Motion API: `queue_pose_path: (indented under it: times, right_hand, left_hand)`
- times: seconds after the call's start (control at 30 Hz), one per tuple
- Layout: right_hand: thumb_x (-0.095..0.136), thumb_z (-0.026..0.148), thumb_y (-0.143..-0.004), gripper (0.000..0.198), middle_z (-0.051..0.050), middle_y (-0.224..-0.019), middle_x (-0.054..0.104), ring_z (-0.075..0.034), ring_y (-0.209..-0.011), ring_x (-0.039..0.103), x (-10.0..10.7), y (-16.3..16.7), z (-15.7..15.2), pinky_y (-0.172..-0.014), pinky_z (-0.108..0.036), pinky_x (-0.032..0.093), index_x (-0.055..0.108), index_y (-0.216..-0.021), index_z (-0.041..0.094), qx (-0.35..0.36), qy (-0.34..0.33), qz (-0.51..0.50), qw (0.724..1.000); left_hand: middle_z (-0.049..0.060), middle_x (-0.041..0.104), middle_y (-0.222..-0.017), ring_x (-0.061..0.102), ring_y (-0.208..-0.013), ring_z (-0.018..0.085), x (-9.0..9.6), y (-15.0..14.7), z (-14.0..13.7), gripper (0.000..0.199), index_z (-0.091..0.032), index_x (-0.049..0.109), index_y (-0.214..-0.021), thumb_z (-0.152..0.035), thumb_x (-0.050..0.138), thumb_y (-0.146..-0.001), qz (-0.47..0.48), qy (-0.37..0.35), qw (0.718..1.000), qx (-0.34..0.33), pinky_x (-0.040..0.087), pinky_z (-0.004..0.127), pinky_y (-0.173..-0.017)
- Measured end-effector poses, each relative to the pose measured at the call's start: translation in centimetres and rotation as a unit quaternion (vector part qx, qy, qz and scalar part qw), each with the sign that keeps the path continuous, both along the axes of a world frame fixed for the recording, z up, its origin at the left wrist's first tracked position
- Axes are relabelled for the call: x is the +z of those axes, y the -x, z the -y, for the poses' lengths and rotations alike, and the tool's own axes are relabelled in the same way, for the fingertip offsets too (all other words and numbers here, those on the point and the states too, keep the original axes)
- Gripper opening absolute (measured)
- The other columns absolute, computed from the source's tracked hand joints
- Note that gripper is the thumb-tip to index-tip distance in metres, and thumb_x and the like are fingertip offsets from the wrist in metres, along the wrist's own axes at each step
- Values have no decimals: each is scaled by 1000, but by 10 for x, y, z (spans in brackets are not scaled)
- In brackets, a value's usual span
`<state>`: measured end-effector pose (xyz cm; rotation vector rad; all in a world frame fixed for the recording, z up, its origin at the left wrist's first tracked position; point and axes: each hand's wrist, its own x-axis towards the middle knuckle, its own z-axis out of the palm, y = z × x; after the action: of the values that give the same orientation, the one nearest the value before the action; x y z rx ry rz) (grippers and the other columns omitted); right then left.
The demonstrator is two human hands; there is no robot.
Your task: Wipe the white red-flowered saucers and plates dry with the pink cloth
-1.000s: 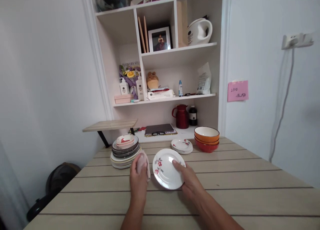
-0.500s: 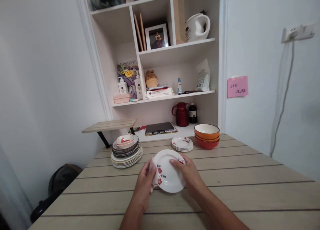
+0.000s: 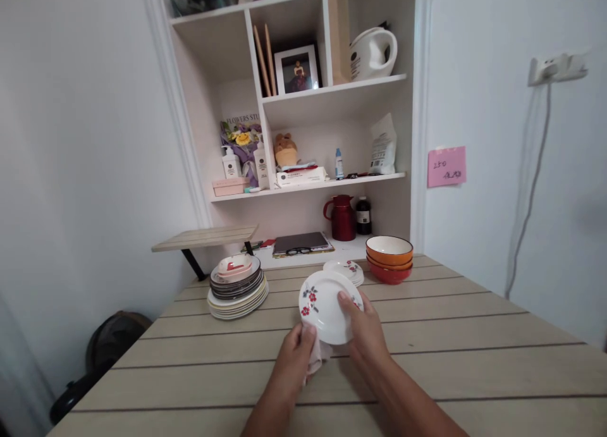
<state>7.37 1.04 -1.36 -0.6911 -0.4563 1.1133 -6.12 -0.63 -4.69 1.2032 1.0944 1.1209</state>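
Note:
A small white plate (image 3: 329, 310) with red flowers near its rim is held tilted above the wooden table. My right hand (image 3: 367, 326) grips its right edge, thumb lying across the face and fingers hidden behind. At the lower left rim, my left hand (image 3: 296, 355) pinches a pale pink cloth (image 3: 317, 355) against the plate; part of the cloth hangs below. Just behind the held plate rests a stack of matching flowered plates (image 3: 344, 271), partly covered by it.
Left on the table (image 3: 450, 367) stands a stack of plates (image 3: 237, 304) topped by small dishes (image 3: 234, 267). Orange and red bowls (image 3: 389, 260) are stacked at the back right. Behind are a laptop (image 3: 303, 242), a red jug (image 3: 342, 219) and shelves (image 3: 332, 95). A small raised shelf (image 3: 203, 238) overhangs the left edge.
The plate has moved up and to the right, now overlapping the stack behind. My left hand with the cloth has shifted from the plate's left side to its lower left rim.

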Motion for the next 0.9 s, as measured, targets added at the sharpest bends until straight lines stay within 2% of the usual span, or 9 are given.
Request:
queue_pose_path:
  times: [0.17,0.23,0.3,0.37,0.47,0.57,0.63,0.8,0.9]
  right_hand:
    - [83,34,-58,58,-1,-78,75,-20,-67,69,1,-3,-1,-62,-30,56,63,-111,20,-14,-2,-17,1000]
    - [82,36,-60,60,-2,-79,76,-22,-69,69,-1,-6,-2,-63,-31,57,62,-115,20,-13,1,-13,1000]
    - [80,39,-63,62,-2,-81,76,-22,-71,70,-3,-8,-5,-64,-31,57,61,-118,19,-17,12,-8,1000]
    - [80,41,-64,63,-3,-82,76,-22,-72,70,-5,-10,-7,-64,-31,57,60,-120,19,-20,22,-11,999]
    - [81,39,-62,63,-4,-83,77,-23,-71,71,-7,-6,-7,-65,-33,58,60,-118,20,20,30,-24,999]
    - [83,36,-61,57,-4,-78,77,-23,-66,71,-10,5,-5,-61,-34,56,62,-111,19,88,36,-26,995]
    - [83,34,-61,52,-4,-75,77,-23,-64,71,-12,13,-2,-59,-33,55,62,-107,19,125,32,-24,991]
    - [80,38,-66,48,-7,-84,78,-24,-71,72,-15,16,3,-65,-34,56,63,-106,18,162,26,-21,986]
    - [78,40,-68,48,-7,-84,78,-25,-72,72,-15,11,1,-67,-36,56,62,-109,19,153,38,-30,987]
  left_hand:
    - [0,62,-65,52,-60,12,-3,-13,5,50,-14,69,-91,-58,74,-67,-34,-91,993,-67,42,21,-57]
    - [2,64,-70,55,-66,15,0,-14,5,46,-13,70,-89,-54,74,-68,-34,-112,992,-44,44,23,-62]
    - [3,66,-73,56,-67,16,5,-11,4,43,-15,69,-87,-55,69,-72,-42,-126,990,38,44,24,-62]
    - [4,66,-73,57,-68,18,9,-5,4,39,-16,67,-84,-55,63,-77,-70,-148,973,160,45,25,-63]
    - [6,68,-89,62,-84,22,9,5,7,30,-20,68,-93,-46,60,-82,-126,-251,914,291,48,29,-76]
    - [9,64,-102,61,-96,22,5,8,13,27,-23,67,-109,-33,55,-86,-220,-425,840,255,49,31,-86]
    - [10,61,-108,60,-101,21,4,7,14,31,-25,66,-115,-25,51,-88,-284,-482,802,211,49,33,-89]
    - [13,51,-125,52,-116,28,6,8,10,36,-26,64,-122,-27,52,-88,-399,-442,771,228,46,49,-97]
    - [13,49,-135,47,-123,32,6,8,10,38,-31,63,-125,-28,53,-88,-447,-445,753,186,43,54,-99]
